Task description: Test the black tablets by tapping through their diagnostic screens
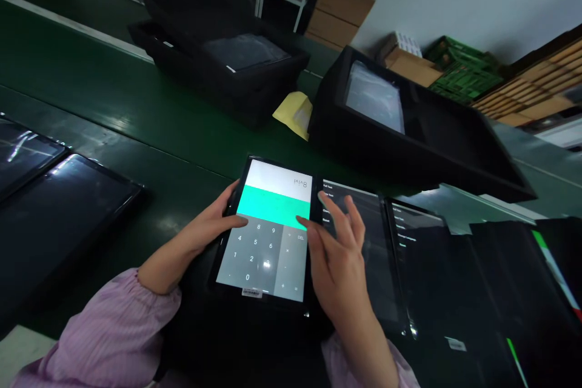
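The person's left hand (204,233) is closed around the left edge of a black-framed rectangular tablet (264,230), its thumb lying across the glass at the lower edge of the teal band. The right hand (336,254) is raised and open, its fingers (343,218) spread apart above a neighbouring dark tablet; its thumb reaches the tablet's right side, though I cannot tell whether it touches the glass. The held tablet sits directly in front of the person, its long axis pointing away from them and tilted slightly rightward. Its screen faces up, showing a calculator with a white readout at the far end, a teal band, and a grey keypad at the near end. A small white barcode sticker (251,293) sits at its near edge. The neighbouring dark tablet (359,254), showing small white menu text, lies just beside it on the right. Two more dark tablets (68,212) lie to the left on a dark green workbench (136,115). Beyond the hands stand two open black boxes (222,54) with a yellow padded envelope (294,114) between them. Pale lilac striped sleeves (104,333) cover both forearms.
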A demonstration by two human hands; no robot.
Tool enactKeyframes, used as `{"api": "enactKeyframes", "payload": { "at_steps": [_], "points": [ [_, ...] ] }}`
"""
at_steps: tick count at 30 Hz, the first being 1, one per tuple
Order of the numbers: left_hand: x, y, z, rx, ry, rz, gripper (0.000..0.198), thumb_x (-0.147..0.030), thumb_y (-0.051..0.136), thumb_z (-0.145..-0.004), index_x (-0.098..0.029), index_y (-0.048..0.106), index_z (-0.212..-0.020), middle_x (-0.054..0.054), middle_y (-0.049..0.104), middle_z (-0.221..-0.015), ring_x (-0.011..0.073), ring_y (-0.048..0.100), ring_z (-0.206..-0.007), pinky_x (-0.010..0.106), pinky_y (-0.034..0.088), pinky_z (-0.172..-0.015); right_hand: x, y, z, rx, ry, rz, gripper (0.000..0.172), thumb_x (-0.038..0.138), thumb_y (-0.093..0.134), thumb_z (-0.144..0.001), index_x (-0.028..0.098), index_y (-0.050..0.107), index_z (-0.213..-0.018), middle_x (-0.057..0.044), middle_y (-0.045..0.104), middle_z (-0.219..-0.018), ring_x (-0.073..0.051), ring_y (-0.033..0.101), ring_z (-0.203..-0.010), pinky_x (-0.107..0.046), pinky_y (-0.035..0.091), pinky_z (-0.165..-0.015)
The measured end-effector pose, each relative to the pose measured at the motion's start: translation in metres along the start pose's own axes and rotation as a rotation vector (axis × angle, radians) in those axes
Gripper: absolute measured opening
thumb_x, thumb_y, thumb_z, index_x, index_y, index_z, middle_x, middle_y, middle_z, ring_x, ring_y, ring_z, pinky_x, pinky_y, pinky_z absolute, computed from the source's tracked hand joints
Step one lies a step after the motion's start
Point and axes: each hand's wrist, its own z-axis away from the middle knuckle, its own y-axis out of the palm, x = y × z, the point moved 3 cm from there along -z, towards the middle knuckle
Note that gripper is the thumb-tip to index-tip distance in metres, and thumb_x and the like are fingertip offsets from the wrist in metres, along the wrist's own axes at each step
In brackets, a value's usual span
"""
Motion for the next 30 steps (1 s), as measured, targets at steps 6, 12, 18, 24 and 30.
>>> {"api": "enactKeyframes", "payload": {
  "at_steps": [6,12,18,24,30],
  "points": [
    [-0.002,0.000,-0.001,-0.051,0.013,0.131,0.085,-0.027,0.075,-0.073,-0.021,0.052,-0.155,0.010,0.070,-0.137,0.0338,0.068,-0.117,0.036,0.055,-0.090,-0.011,0.008,0.000,0.030,0.044,0.049,0.042,0.036,0.041,-0.109,0.021,0.079,-0.118,-0.010,0.042,-0.164,-0.044,0.014,-0.159,-0.075,0.039,-0.116],
    [-0.003,0.002,-0.003,-0.078,0.057,0.149,0.076,-0.027,0.073,-0.072,-0.017,0.060,-0.147,0.010,0.065,-0.145,0.0375,0.061,-0.129,0.039,0.054,-0.097,-0.002,0.013,-0.004,0.058,-0.019,0.071,0.041,0.032,0.040,-0.110,0.021,0.076,-0.124,-0.008,0.038,-0.167,-0.044,0.007,-0.161,-0.078,0.030,-0.119],
    [-0.002,0.002,-0.003,-0.096,0.058,0.139,0.078,-0.030,0.073,-0.072,-0.017,0.059,-0.148,0.012,0.067,-0.142,0.0400,0.060,-0.130,0.045,0.052,-0.101,-0.009,0.008,-0.004,0.031,0.049,0.031,0.042,0.033,0.040,-0.110,0.017,0.077,-0.120,-0.012,0.043,-0.164,-0.042,0.009,-0.161,-0.073,0.037,-0.119],
    [-0.002,0.002,-0.005,-0.080,0.073,0.141,0.076,-0.029,0.072,-0.071,-0.019,0.061,-0.146,0.011,0.068,-0.141,0.0378,0.061,-0.129,0.044,0.049,-0.105,0.000,0.010,-0.005,0.068,-0.017,-0.005,0.039,0.033,0.041,-0.110,0.022,0.075,-0.125,-0.007,0.037,-0.168,-0.040,0.007,-0.162,-0.070,0.039,-0.119],
    [-0.002,0.002,-0.004,-0.093,0.049,0.130,0.079,-0.028,0.072,-0.070,-0.018,0.060,-0.147,0.011,0.069,-0.140,0.0377,0.063,-0.124,0.042,0.052,-0.097,-0.013,-0.005,0.003,-0.061,0.043,-0.033,0.038,0.034,0.042,-0.110,0.024,0.078,-0.115,-0.007,0.053,-0.156,-0.037,0.025,-0.158,-0.068,0.044,-0.116]
  ]
}}
